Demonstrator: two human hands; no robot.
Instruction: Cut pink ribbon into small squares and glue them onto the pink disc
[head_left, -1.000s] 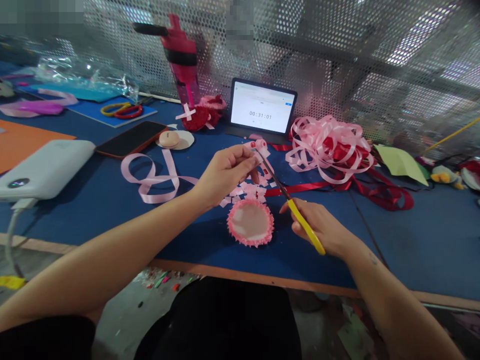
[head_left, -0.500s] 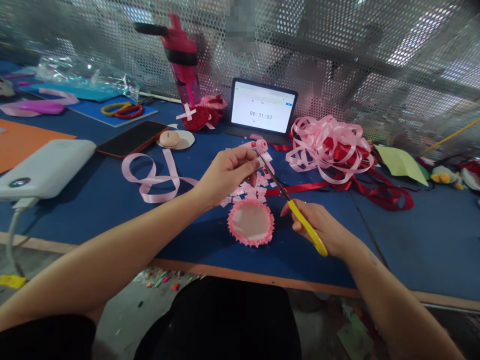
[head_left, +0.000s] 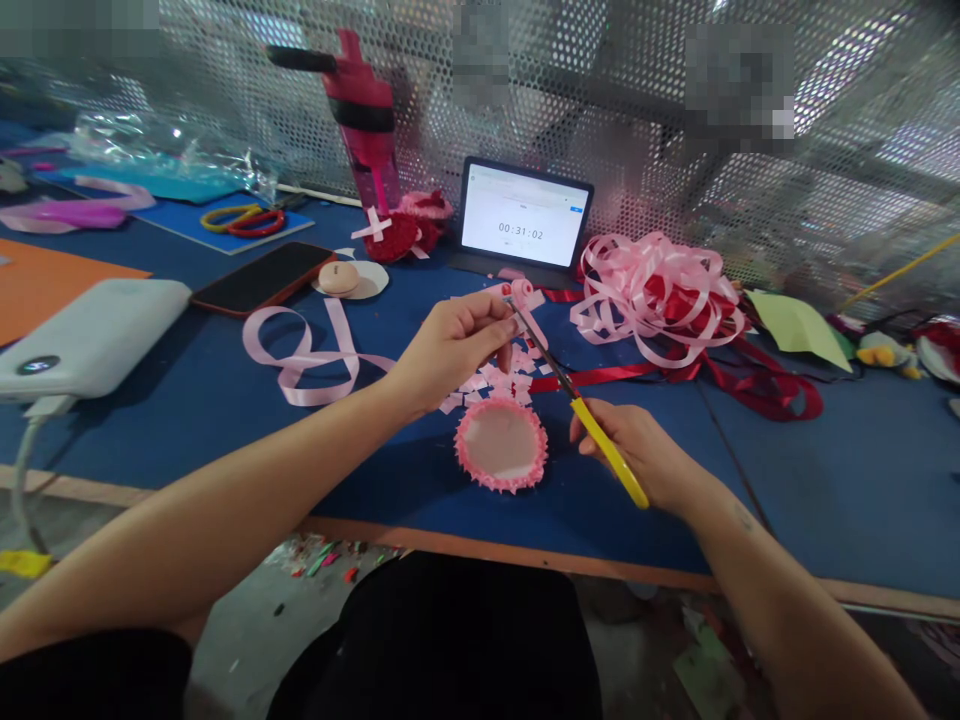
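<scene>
Our left hand (head_left: 465,345) is pinched closed, contents unclear, beside the yellow-handled scissors (head_left: 609,453) our right hand (head_left: 649,450) grips: a slip could nick us.

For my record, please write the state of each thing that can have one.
Left hand: fingertips pinched
Scissors: held in right hand, blade opening unclear
Cut pieces: scattered
Pink-edged disc: lying flat
Ribbon pile: loose, tangled
Tablet: propped, lit, showing 00:31:02
Phone: flat, screen dark
Power bank: cable plugged in
Bottle: standing
Other scissors: lying on blue sheet
</scene>
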